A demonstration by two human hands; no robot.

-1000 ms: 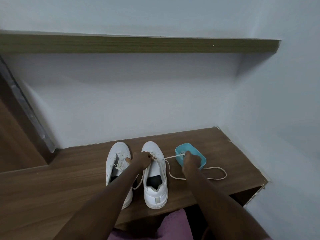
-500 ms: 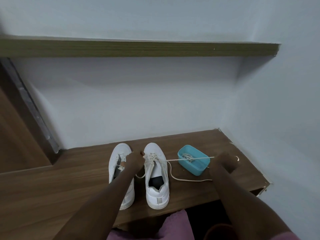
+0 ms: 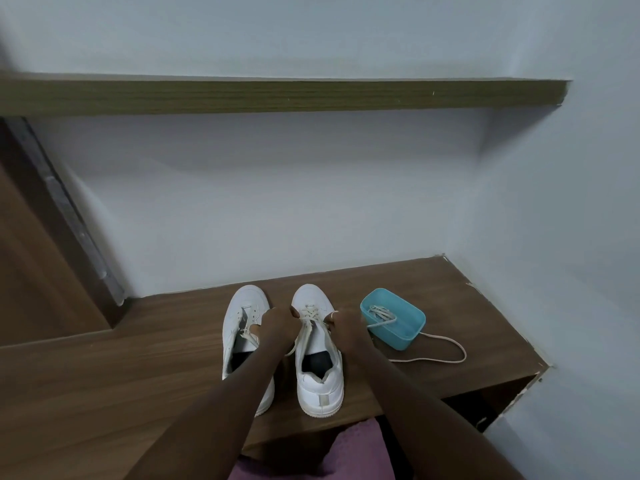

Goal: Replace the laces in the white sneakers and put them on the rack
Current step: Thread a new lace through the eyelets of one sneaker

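Fingertips (image 3: 293, 312) of the left hand (image 3: 277, 325) are curled in tight at the L eyelet row, pinching the flat cream lace (image 3: 310, 313). The right hand (image 3: 346, 325) mirrors it on the R row, fingers bent round the same lace where it comes out.

Both hands meet over the criss-cross at the toe end of the right-side white low-top sneaker (image 3: 320, 379). It sits toe to the wall, heel toward the person, long axis running straight away from them. So the next eyelets lie heel-ward, i.e. back toward the wrists, not beyond the fingers.

The lace's long tail leaves the R hand sideways, drapes over the small teal plastic tub (image 3: 410, 336) and loops slack on the brown wood-grain bench (image 3: 138, 341); the R hand is clearly nearer it. A short end hangs under the L wrist.

The left-side white low-top sneaker (image 3: 242, 317), just beside, looks unlaced, w/ tongue loose. A bundle of spare laces (image 3: 381, 311) lies in the tub.

My read: approx. two crosses done, most of the lacing + the 2nd shoe to go.
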